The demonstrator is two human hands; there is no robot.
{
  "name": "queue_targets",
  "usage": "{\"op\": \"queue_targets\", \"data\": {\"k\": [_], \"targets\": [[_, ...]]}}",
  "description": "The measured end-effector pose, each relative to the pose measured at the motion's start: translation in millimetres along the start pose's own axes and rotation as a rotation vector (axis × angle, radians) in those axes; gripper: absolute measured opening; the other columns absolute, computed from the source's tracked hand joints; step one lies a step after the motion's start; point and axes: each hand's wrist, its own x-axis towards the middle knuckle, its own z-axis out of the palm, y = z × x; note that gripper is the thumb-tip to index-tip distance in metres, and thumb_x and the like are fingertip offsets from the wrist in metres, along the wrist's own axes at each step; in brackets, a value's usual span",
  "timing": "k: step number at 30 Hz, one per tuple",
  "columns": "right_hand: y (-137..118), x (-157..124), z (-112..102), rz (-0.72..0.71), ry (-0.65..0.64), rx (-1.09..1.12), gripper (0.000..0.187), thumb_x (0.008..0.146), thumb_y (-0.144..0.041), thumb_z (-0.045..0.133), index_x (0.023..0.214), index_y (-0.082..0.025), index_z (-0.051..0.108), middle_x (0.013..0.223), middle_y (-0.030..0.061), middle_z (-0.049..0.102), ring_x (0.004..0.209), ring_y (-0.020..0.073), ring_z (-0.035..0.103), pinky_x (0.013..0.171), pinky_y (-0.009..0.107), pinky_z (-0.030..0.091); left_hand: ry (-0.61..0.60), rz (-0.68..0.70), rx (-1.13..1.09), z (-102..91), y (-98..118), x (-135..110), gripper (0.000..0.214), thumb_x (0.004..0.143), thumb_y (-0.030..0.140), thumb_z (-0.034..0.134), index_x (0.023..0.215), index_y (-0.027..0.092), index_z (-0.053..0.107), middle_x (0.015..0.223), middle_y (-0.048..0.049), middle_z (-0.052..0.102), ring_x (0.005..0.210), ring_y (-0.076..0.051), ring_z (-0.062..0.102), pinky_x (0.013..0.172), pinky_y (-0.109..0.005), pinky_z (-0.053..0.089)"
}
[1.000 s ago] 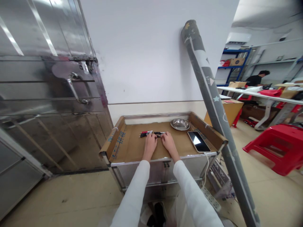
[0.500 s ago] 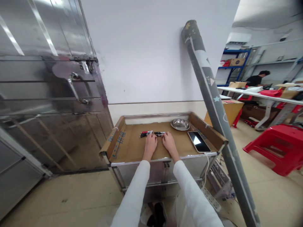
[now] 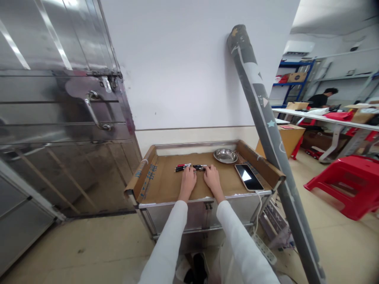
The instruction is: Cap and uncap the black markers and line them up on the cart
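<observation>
Several pens lie side by side on the cardboard-lined table (image 3: pixel 166 183). One bunch (image 3: pixel 179 168), black with a red one at the back, pokes out left of my left hand (image 3: pixel 188 179). Its fingers are closed over the right ends of those pens. Dark and silvery pens (image 3: pixel 199 167) bridge the gap between my hands. My right hand (image 3: pixel 212 178) has its fingertips bent and pressed together at the right ends of these. How many pens each hand grips is hidden by the fingers.
Behind the right hand sits a round metal dish (image 3: pixel 225 156). A phone (image 3: pixel 249 177) with a white cable lies at the right. Cardboard walls (image 3: pixel 260 161) edge the table's sides. A long grey roll (image 3: pixel 257 94) leans past the right corner. Further right stands a red stool (image 3: pixel 346 185).
My right hand has shifted very slightly to the right, and the pens between my hands have moved a little. My left hand stays almost in the same place.
</observation>
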Motion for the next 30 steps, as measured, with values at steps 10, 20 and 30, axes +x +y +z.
{"op": "queue_targets", "data": {"k": [10,20,30], "targets": [[-1.5,1.3,-3.0,0.016,-0.046,-0.002,0.036,0.091,-0.013,0.041,0.121,-0.012,0.06,0.111,0.0171,0.058,0.103,0.0251,0.052,0.089,0.034,0.038,-0.054,-0.016,0.015,-0.2,0.0,-0.3,0.007,0.089,0.02,0.052,0.09,0.017,0.058,0.107,-0.0124,0.061,0.108,-0.025,0.057,0.096,-0.043,0.044],[-2.3,0.5,-8.2,-0.056,-0.018,0.077,0.027,0.09,-0.01,0.042,0.106,-0.017,0.063,0.103,0.0103,0.06,0.096,0.02,0.053,0.087,0.028,0.037,-0.094,0.029,0.032,-4.4,3.0,-2.0,0.011,0.088,0.015,0.05,0.094,0.02,0.059,0.106,-0.0104,0.064,0.105,-0.027,0.057,0.093,-0.045,0.045],[-0.8,1.8,-3.7,-0.03,-0.036,0.029,0.029,0.091,-0.012,0.041,0.104,-0.016,0.066,0.103,0.0116,0.061,0.094,0.021,0.054,0.085,0.03,0.037,-0.061,0.006,0.012,-3.6,3.2,1.1,0.024,0.085,0.009,0.045,0.106,0.016,0.056,0.112,-0.012,0.062,0.11,-0.025,0.056,0.098,-0.041,0.043]]}}
